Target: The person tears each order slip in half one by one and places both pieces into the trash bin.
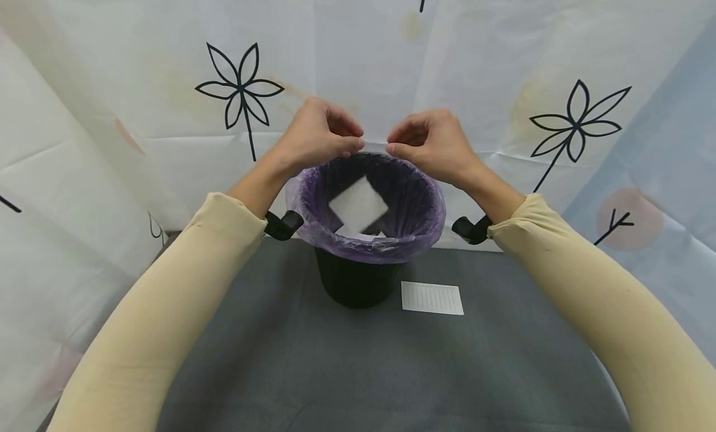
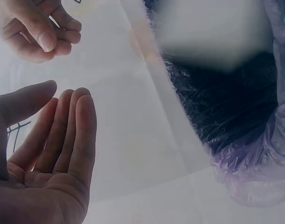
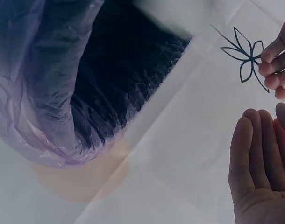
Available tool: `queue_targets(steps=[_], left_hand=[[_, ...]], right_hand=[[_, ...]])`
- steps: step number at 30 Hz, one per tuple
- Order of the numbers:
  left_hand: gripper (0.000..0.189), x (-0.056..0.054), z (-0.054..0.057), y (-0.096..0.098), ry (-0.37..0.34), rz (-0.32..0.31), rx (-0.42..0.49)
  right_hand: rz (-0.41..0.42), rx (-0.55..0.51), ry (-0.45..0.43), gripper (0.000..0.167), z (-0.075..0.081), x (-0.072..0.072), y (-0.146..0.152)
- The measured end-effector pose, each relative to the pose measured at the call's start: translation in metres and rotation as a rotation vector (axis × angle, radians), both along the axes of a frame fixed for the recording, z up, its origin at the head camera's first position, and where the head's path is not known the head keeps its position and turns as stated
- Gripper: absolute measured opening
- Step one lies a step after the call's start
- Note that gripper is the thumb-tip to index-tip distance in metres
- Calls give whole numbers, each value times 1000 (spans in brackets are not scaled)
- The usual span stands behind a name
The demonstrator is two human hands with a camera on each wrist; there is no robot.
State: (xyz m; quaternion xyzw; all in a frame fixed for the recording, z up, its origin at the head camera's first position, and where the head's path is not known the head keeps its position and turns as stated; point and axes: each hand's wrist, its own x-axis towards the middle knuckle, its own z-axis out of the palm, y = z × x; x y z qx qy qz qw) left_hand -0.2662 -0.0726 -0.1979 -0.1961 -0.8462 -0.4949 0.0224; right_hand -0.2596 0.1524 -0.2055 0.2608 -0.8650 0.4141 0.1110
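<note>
A black bin [image 1: 358,286] lined with a purple plastic bag [image 1: 386,252] stands below both hands. Inside its mouth is a blurred white square piece [image 1: 358,203], perhaps paper, touched by neither hand. Above the bin's left rim, my left hand [image 1: 321,137] holds nothing; its fingers are loosely bent, the thumb apart from them in the left wrist view. Facing it across a gap, my right hand [image 1: 436,143] is also bare, fingers relaxed. The right wrist view shows that hand's fingers [image 3: 259,154] nearly straight.
On the grey tabletop [image 1: 358,370], right of the bin, lies a white lined card [image 1: 432,298]. More white pieces [image 1: 358,235] show low in the bin. Behind hangs a white cloth [image 1: 369,65] printed with black flowers. A black wrist mount sits on each forearm.
</note>
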Motion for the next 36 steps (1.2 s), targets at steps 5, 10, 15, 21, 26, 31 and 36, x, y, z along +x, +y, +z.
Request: queue_targets(steps=[5, 10, 15, 21, 26, 31, 36], left_hand=[[16, 2, -2, 0, 1, -14, -1], [16, 7, -7, 0, 1, -38, 11], [15, 17, -16, 0, 21, -68, 43], [15, 32, -29, 0, 62, -106, 37], [13, 44, -41, -1, 96, -145, 27], [12, 57, -52, -1, 118, -159, 37], [11, 69, -60, 2, 136, -184, 65]], right_hand=[[-5, 14, -4, 11, -2, 2, 1], [11, -17, -18, 12, -5, 8, 2], [61, -89, -36, 12, -12, 18, 6], [99, -145, -68, 13, -26, 30, 13], [79, -168, -75, 14, -36, 43, 19], [94, -183, -68, 13, -47, 53, 26], [99, -211, -74, 13, -58, 65, 32]])
